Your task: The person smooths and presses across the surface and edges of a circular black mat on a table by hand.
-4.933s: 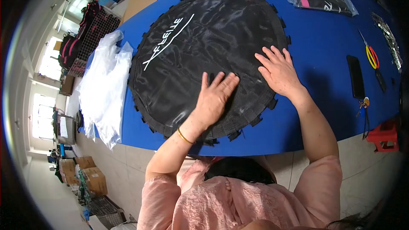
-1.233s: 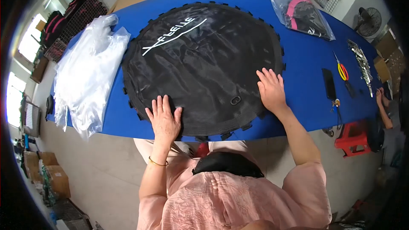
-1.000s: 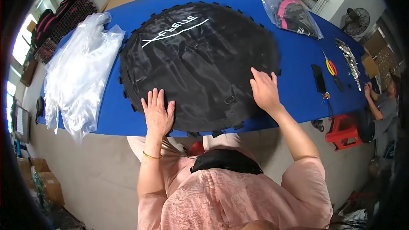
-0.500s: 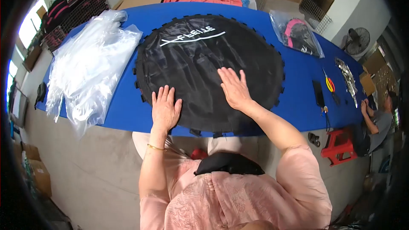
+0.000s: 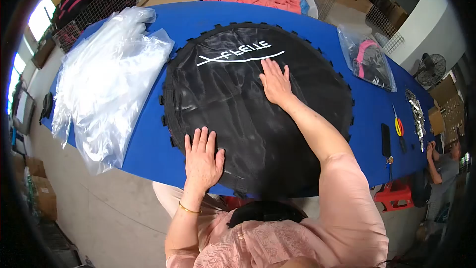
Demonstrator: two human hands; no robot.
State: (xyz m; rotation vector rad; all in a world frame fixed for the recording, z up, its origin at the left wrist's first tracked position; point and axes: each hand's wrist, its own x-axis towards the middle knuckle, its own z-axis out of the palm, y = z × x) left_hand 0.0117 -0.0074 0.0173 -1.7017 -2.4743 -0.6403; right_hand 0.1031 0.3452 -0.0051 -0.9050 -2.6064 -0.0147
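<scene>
A round black trampoline mat [image 5: 243, 114] lies flat on the blue table, with short tabs around its rim. White lettering and a curved white line [image 5: 238, 60] run across its far part and read upside down from here. My left hand [image 5: 204, 156] rests flat on the mat's near left part, fingers stretched out and holding nothing. Farther out, just below the white line, my right hand [image 5: 276, 82] presses flat with fingers extended. Shallow creases show in the fabric between both hands. The mat's near edge is partly hidden by my body and right arm.
Clear plastic bags [image 5: 109, 84] are piled at the table's left. To the right lie a bagged black-and-pink item [image 5: 367, 62], scissors [image 5: 398, 125], a black phone-like object [image 5: 386, 140] and metal pieces [image 5: 415, 116]. A person [image 5: 444, 166] sits beyond a red stool [image 5: 395, 196].
My right hand has slid forward over the mat towards the lettering. My left hand stays flat near the left edge. The creases by the lettering look smoother, and the view has shifted closer.
</scene>
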